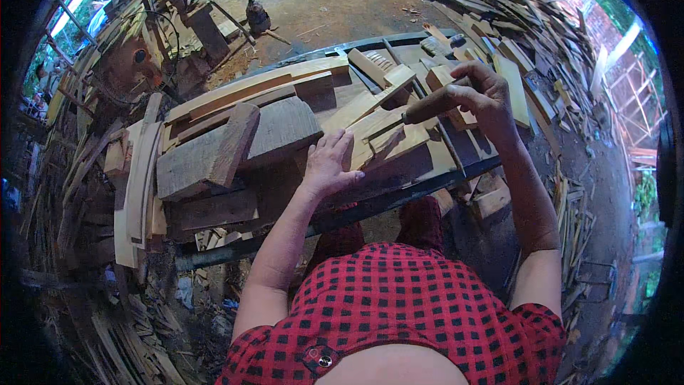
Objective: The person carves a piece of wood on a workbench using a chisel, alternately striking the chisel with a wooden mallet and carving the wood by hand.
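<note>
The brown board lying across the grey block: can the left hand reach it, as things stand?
Probably yes: the left hand is open, and the way to the brown board over the grey block seems free.

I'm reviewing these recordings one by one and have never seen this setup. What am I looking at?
There's no machine: these are a person's bare hands, seen from above by a fisheye camera on their head, so straight edges look bent. The left hand lies at the left end of a pale wooden piece. The right hand holds a wooden-handled tool, its thin shaft pointing toward that piece. Around them on the workbench are boards and a thick grey block.
</note>
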Demonstrator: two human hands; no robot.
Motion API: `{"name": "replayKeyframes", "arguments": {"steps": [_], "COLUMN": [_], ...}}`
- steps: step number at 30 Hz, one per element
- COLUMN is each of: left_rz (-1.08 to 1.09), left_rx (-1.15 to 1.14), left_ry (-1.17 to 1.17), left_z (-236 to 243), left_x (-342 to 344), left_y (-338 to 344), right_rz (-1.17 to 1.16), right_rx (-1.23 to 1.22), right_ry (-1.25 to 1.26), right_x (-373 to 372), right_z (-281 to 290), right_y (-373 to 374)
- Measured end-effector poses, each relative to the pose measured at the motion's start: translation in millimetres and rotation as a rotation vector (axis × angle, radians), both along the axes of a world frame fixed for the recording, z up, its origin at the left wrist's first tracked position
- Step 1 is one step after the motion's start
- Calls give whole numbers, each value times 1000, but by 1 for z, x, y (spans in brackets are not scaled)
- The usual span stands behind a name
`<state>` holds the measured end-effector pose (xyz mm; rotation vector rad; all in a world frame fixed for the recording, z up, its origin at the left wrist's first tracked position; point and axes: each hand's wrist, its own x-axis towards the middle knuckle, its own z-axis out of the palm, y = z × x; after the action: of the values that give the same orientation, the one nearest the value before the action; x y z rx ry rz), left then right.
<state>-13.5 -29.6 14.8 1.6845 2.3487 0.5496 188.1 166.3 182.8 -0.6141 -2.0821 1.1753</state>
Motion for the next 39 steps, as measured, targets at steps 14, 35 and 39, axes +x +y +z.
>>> {"name": "replayKeyframes", "arguments": {"steps": [14,35,39], "left_rz": [-41,-210,-221], "left_rx": [-30,659,671], "left_ry": [12,-995,-991], "left_z": [8,77,77], "left_x": [-2,22,29], "left_y": [2,108,112], "right_rz": [77,-297,-352], "right_rx": [454,443,334], "right_ry": [-372,-849,-992], "right_x": [-69,-16,2], "right_z": [45,-65,-135], "right_y": [-29,128,135]}}
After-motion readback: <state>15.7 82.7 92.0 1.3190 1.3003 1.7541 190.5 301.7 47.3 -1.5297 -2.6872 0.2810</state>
